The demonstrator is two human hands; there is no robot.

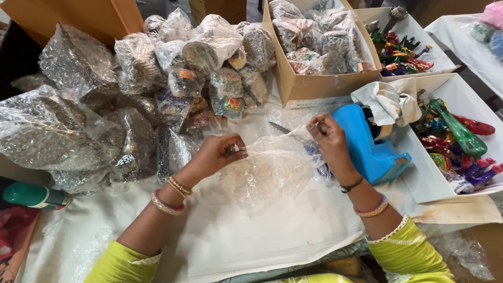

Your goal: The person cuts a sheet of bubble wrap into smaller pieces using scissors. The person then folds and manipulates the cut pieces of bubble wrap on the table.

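Head view shows the left hand and right hand pinching a clear bubble-wrap sheet over a half-covered item beside the blue tape dispenser, many wrapped bundles already piled behind.

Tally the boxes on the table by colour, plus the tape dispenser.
Brown cardboard box: 1
White boxes: 2
Blue tape dispenser: 1
Total: 4
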